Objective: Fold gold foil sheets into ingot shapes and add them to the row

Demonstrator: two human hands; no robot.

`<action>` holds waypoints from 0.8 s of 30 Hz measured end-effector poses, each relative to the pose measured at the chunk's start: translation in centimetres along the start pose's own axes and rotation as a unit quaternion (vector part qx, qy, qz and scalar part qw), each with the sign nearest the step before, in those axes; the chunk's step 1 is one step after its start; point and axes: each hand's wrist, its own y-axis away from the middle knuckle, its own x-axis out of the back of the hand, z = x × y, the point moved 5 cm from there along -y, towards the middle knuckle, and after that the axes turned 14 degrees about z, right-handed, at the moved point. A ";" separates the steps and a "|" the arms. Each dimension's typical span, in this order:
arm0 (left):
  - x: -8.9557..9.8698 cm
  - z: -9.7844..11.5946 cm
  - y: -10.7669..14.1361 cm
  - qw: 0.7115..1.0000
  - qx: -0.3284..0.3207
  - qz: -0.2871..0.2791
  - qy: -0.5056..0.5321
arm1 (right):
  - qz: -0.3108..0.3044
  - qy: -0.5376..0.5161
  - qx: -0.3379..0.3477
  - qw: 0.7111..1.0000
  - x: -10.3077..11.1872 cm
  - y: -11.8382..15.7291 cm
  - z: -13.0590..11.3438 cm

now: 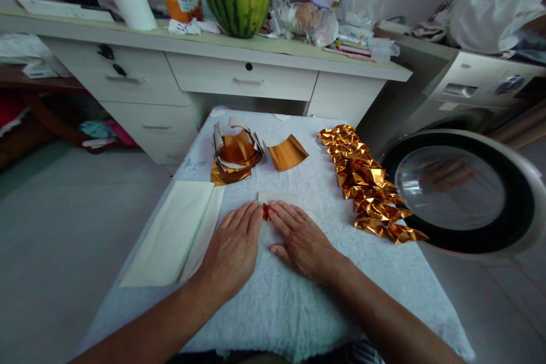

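Observation:
Both palms face down at the middle of the cloth-covered table. My left hand (236,244) lies flat with its fingers stretched out and close together. My right hand (302,239) is also flat, its thumb apart from the fingers. Between the fingertips shows a small bit of copper-coloured foil paper (267,212), mostly hidden under the hands. A pale paper edge (277,198) sticks out just beyond them. Farther back are a curled stack of foil paper sheets (236,151) and one single curved foil sheet (289,153).
Folded foil pieces (362,176) lie in rows at the table's right. Pale paper sheets (170,233) lie at the left. Behind stands a white desk (247,82) with half a watermelon (234,5) on it. An open washing machine door (456,190) reaches near the right edge.

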 end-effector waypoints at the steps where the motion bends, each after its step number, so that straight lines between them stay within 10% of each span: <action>1: 0.2 -0.2 -0.1 1.000 0.012 0.024 -0.002 | -0.001 0.000 0.000 1.000 0.0 0.0 0.0; 5: 0.8 0.2 -0.3 0.995 -0.023 0.092 0.028 | -0.005 -0.002 -0.001 1.000 0.0 -0.1 -0.1; 24: -1.2 -0.1 1.8 0.998 -0.061 0.000 0.020 | 0.017 -0.011 0.025 0.999 0.1 0.3 -0.2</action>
